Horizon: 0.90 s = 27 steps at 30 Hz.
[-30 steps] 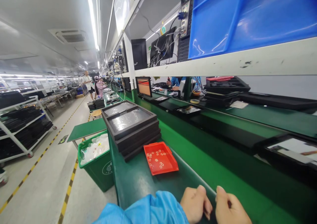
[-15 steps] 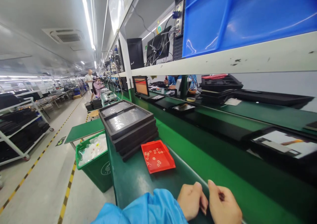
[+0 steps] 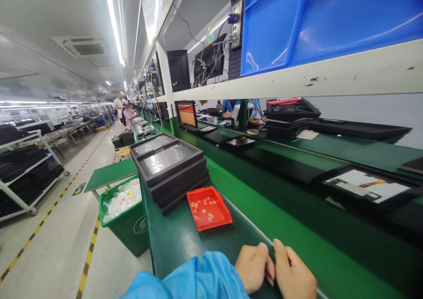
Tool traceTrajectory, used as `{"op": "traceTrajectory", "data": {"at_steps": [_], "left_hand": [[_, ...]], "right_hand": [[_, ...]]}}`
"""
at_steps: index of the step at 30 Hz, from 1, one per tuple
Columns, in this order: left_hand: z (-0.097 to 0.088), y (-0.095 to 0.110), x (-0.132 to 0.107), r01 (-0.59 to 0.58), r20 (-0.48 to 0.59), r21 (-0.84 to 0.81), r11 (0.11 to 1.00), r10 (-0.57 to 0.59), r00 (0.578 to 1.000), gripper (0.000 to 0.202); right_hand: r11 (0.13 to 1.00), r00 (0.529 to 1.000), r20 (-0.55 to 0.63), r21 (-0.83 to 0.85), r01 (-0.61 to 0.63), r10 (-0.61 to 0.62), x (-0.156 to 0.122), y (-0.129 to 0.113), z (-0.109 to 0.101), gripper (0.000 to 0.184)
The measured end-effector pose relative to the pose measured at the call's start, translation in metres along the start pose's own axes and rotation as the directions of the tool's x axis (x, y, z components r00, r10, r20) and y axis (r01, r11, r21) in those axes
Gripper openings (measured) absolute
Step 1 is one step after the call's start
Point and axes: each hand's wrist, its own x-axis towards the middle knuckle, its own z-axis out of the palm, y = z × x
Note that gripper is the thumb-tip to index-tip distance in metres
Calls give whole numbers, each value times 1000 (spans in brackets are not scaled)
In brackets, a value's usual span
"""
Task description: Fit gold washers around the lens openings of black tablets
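Note:
My left hand and my right hand are curled close together at the bottom of the view, above the edge of the dark green workbench. No object shows in either hand, though the curled fingers hide the palms. A light blue sleeve covers my left forearm. Ahead of my hands sits a red tray holding several small rings. Behind it stands a stack of black trays with clear plastic in their top compartments.
A green bin with white plastic bags stands left of the bench, beside a yellow-striped aisle. A black tray holding a screen lies on the green line to the right. A blue bin sits on a white shelf overhead. Co-workers stand far down the aisle.
The whole scene has slid slightly left and up as my head turned. My hands have shifted a little with it and stay curled.

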Motion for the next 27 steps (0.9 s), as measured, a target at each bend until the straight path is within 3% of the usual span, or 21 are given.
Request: {"op": "traceTrajectory", "data": {"at_steps": [5,9,13,21,27], "left_hand": [[0,2,-1,-10,4,-3,1000,10,1000,81],[0,3,-2,-8,12,7,1000,8,1000,81],[0,2,-1,-1,14,20,1000,1,1000,82],[0,0,-1,5,8,18,1000,-5,1000,83],[0,-2,0,5,4,21,1000,-5,1000,82]], "right_hand": [[998,998,-3,-22,-55,55,6,1,-3,49],[995,994,50,-35,-95,97,18,8,-3,61],[994,994,5,-16,-106,106,22,6,-3,69],[994,995,-5,46,-103,103,21,6,-1,64],[998,997,60,-22,-52,53,19,11,-2,59]]}}
